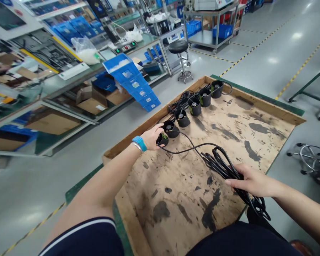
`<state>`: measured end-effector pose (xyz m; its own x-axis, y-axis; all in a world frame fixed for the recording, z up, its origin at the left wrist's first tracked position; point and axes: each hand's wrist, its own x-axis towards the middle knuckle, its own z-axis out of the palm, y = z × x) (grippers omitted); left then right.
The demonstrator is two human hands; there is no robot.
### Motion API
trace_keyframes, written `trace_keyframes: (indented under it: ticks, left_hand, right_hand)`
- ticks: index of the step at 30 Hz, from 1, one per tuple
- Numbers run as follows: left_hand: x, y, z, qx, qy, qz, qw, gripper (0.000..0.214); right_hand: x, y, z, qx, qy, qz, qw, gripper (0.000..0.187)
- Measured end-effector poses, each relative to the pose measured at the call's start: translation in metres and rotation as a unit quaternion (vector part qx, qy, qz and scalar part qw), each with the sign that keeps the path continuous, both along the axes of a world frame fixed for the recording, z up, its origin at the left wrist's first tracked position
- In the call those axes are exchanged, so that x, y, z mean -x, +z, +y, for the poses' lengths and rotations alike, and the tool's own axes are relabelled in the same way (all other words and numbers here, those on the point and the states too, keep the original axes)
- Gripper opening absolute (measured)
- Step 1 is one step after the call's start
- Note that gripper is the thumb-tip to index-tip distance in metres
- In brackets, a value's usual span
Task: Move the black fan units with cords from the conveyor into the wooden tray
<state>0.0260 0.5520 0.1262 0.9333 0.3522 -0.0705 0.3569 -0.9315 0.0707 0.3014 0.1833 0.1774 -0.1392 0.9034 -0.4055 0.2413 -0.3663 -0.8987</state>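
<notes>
My left hand (pixel 152 137), with a blue band at the wrist, is closed on a black cylindrical housing (pixel 162 139) with a green marking, tilted on its side. It is beside the near end of a row of similar open-topped black housings (pixel 182 118). Gripped in my right hand (pixel 249 180) is a long coiled bundle of black cable (pixel 224 165), held above the board. A loose length of this cable runs leftward to the housings by my left hand. More coiled black cable (pixel 185 101) lies behind the row, along the wooden rim.
The stained wooden tray (pixel 176 192) has a raised rim (pixel 138 133) at left and far sides. Stacked blue bins (pixel 133 81) lean beside a cluttered workbench (pixel 56 85). A round black stool (pixel 178 48) stands beyond, and a wheeled chair base (pixel 313 156) at right.
</notes>
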Motion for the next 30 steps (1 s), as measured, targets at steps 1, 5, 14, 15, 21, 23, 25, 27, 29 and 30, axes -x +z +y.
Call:
trace_keyframes:
  ticks: [1, 5, 14, 15, 21, 23, 25, 27, 29, 30]
  left_hand:
    - [0.001, 0.000, 0.001, 0.001, 0.000, 0.002, 1.000, 0.069]
    - [0.002, -0.001, 0.006, -0.012, 0.041, 0.006, 0.999, 0.104]
    - [0.008, -0.005, 0.012, 0.022, 0.063, 0.106, 0.992, 0.065]
    - [0.007, -0.005, 0.013, 0.030, 0.060, 0.108, 0.992, 0.065]
    - [0.013, 0.031, -0.009, -0.004, 0.203, 0.112, 0.973, 0.097]
    - [0.021, 0.053, -0.050, 0.042, 0.305, 0.078, 0.948, 0.069]
    - [0.019, 0.063, -0.117, 0.221, 0.320, -0.011, 0.921, 0.044]
    - [0.003, 0.051, -0.200, 0.452, 0.262, -0.151, 0.839, 0.043]
    - [-0.027, 0.021, -0.280, 0.596, 0.248, -0.314, 0.696, 0.059]
    - [-0.044, 0.004, -0.311, 0.629, 0.269, -0.378, 0.624, 0.063]
  right_hand:
    - [0.001, 0.000, 0.002, -0.003, -0.001, -0.011, 1.000, 0.042]
    - [0.004, -0.002, 0.005, -0.021, 0.008, -0.024, 0.999, 0.044]
    - [0.006, -0.008, 0.007, -0.024, 0.018, -0.025, 0.999, 0.043]
    - [0.007, -0.008, 0.008, -0.029, 0.021, -0.023, 0.999, 0.042]
    - [0.011, -0.001, 0.013, -0.037, 0.032, 0.004, 0.999, 0.041]
    - [0.011, 0.002, 0.015, -0.031, 0.031, 0.028, 0.999, 0.043]
    - [0.013, 0.005, 0.018, -0.018, 0.023, 0.051, 0.998, 0.045]
    - [0.019, 0.005, 0.023, -0.006, 0.009, 0.061, 0.998, 0.046]
    - [0.027, 0.005, 0.027, -0.007, 0.009, 0.059, 0.998, 0.045]
    - [0.031, 0.006, 0.029, -0.015, 0.016, 0.043, 0.999, 0.043]
